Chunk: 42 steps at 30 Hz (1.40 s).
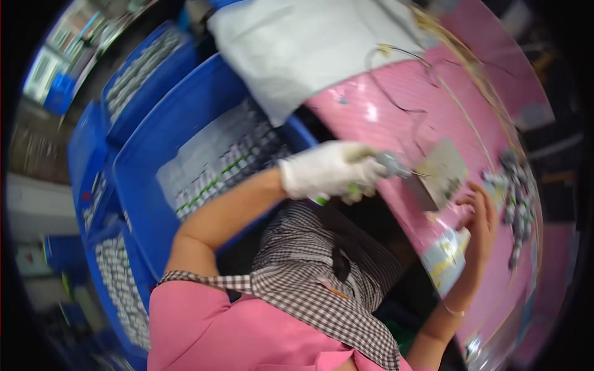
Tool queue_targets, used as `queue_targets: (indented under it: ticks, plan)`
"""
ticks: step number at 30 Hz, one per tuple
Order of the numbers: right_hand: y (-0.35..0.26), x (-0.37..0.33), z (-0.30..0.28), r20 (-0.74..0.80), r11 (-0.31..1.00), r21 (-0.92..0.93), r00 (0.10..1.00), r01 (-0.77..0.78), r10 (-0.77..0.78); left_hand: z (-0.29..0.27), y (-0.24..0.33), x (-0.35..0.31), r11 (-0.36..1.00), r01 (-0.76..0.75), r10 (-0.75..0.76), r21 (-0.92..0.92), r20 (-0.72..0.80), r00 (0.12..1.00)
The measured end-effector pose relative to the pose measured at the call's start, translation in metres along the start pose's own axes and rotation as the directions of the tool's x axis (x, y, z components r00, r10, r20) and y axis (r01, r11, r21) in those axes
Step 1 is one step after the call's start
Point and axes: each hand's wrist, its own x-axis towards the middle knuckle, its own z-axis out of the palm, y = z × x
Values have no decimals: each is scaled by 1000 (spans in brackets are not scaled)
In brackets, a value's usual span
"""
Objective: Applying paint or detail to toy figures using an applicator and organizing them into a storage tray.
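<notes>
My left hand (334, 170), in a white glove, is closed around a grey rounded part (393, 165). A bit of green shows under the glove, but I cannot make out what it belongs to. The grey part's tip faces a metal block (443, 173) on the pink table, with a thin rod-like line between them. My bare right hand (479, 219) is beside the block's near right corner. Its fingers are apart and slightly bent, and nothing shows in them. Motion blurs small details around both hands.
A big blue bin (139, 167) on the left holds rows of grey and green parts. More blue bins of parts surround it. White sheeting (309, 49) covers the table's far end. Dark cable (396, 105) crosses the pink tabletop (365, 105). Grey parts (518, 204) are heaped at right.
</notes>
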Motion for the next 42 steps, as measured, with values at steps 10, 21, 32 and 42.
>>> queue_targets:
  ticks: [10,21,32,42]
  plan:
    - [52,52,-73,-298,971,187,934,-147,199,-321,-183,-55,-167,727,304,666,-667,681]
    - [41,32,-101,-608,910,-164,765,-381,211,-430,-348,39,231,724,82,650,-754,652]
    - [60,121,-93,-445,552,-742,896,-380,19,-367,-237,38,770,-521,-78,-370,-864,498]
    - [58,16,-78,-603,978,49,775,-201,190,-102,-11,30,653,-377,745,657,-646,165]
